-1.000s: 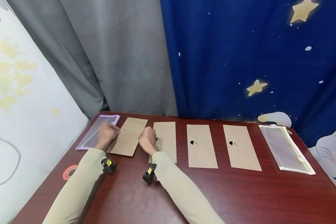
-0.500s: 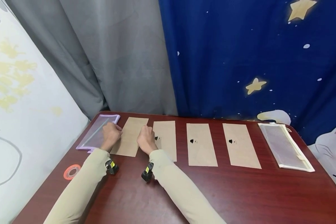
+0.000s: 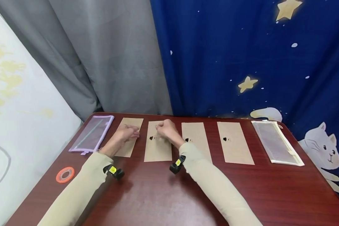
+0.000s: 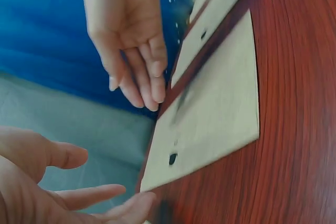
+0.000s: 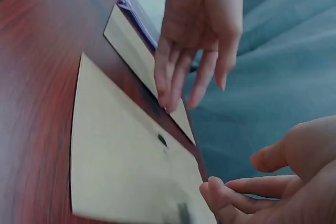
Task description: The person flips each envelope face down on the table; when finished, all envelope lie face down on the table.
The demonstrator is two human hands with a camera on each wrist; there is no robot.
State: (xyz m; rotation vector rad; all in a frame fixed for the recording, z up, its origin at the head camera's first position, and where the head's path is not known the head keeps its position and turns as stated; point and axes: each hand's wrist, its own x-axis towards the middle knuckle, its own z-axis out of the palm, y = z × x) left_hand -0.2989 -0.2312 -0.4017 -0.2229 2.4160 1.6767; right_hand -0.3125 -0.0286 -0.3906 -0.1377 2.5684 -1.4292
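"Both hands have shifted right since the earlier frame: the right hand (image 3: pixel 167 129) from the gap between two papers to above the second brown paper (image 3: pixel 155 152), the left hand (image 3: pixel 124 134) from the outer side of the leftmost brown paper (image 3: pixel 126 150) to across its middle."

"Holding anything?"

"Nothing seen. Fingers hang loosely bent, thumbs apart; whether any fingertip touches paper cannot be told."

"And the papers?"

"Four lie in a row along the far edge of the table (image 3: pixel 149 194), the third brown paper (image 3: pixel 196 131) partly covered by the right sleeve (image 3: pixel 214 182), the fourth brown paper (image 3: pixel 237 146) in full view. Purple-trimmed pouch (image 3: pixel 91 133), far left corner; white-trimmed pouch (image 3: pixel 277 142), far right; orange ring (image 3: pixel 65 180), near the left edge."

"How is loose paper like this best handled?"

"Lightly, in this judgement: fingertips on the side edges, one piece at a time, to avoid creases. Gaps should stay even, and hands should lift straight up, since a trailing sleeve could skew a neighbour."
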